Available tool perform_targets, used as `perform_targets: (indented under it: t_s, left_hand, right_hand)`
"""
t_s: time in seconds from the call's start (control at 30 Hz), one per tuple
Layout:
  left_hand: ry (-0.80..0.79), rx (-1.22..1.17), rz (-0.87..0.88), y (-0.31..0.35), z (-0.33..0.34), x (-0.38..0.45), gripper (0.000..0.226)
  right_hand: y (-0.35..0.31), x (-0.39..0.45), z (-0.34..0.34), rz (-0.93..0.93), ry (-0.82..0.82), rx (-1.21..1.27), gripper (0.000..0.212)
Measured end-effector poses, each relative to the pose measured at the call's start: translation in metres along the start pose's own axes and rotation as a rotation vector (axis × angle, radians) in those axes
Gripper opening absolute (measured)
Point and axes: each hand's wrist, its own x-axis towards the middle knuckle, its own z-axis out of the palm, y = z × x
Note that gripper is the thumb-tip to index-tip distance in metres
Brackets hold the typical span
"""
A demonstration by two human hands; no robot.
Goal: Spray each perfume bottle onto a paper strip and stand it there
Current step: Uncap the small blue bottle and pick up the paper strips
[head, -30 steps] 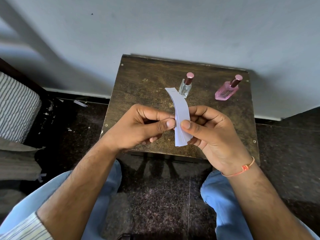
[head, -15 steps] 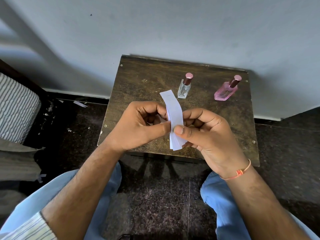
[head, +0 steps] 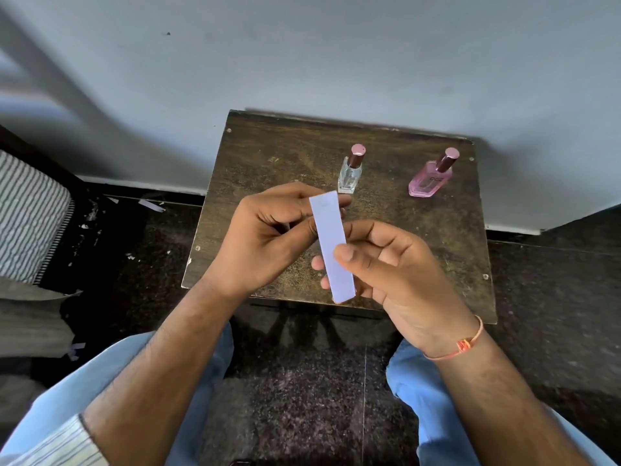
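A stack of white paper strips point(head: 331, 243) is held flat and lengthwise above the small dark wooden table point(head: 262, 156). My left hand point(head: 268, 237) grips the strips' upper part, with its fingers behind them. My right hand point(head: 386, 264) pinches the lower half, thumb on top. Behind the hands stands a clear perfume bottle point(head: 351, 171) with a rose-metal cap. To its right, near the table's back right corner, stands a pink perfume bottle point(head: 430, 176) with the same kind of cap. Both bottles are upright and capped.
The table stands against a pale wall point(head: 336, 55). A striped cushion point(head: 27, 213) lies at the left on the dark speckled floor point(head: 302, 398), with paper scraps point(head: 151, 205) near the wall. My knees in blue trousers point(head: 430, 391) frame the table's near edge.
The strips were curved and edge-on between my thumbs. They are now turned flat and straight, and my hands have spread along their length.
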Motion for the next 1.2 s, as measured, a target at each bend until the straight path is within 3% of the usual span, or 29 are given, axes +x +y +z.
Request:
perform_targets:
  t_s: [0.17,0.5,0.77,0.93,1.2]
  left_hand:
    - [-0.014,0.142,0.111,0.000,0.003,-0.001,0.022]
    - [0.079,0.287,0.240,0.003,0.002,-0.001,0.030]
    - [0.086,0.320,0.279,0.002,0.004,-0.001,0.023]
    - [0.054,0.374,0.282,0.000,0.003,-0.003,0.022]
    - [0.163,0.519,0.351,0.000,0.000,-0.004,0.016]
  right_hand:
    - [-0.003,-0.002,0.000,-0.003,0.036,-0.020,0.019]
    - [-0.003,-0.002,0.000,-0.053,0.131,-0.038,0.023]
    - [-0.003,-0.002,0.004,-0.025,0.123,-0.005,0.014]
    - [-0.002,0.000,0.005,-0.054,0.146,-0.002,0.020]
    - [-0.003,-0.002,0.013,-0.121,0.114,0.122,0.015]
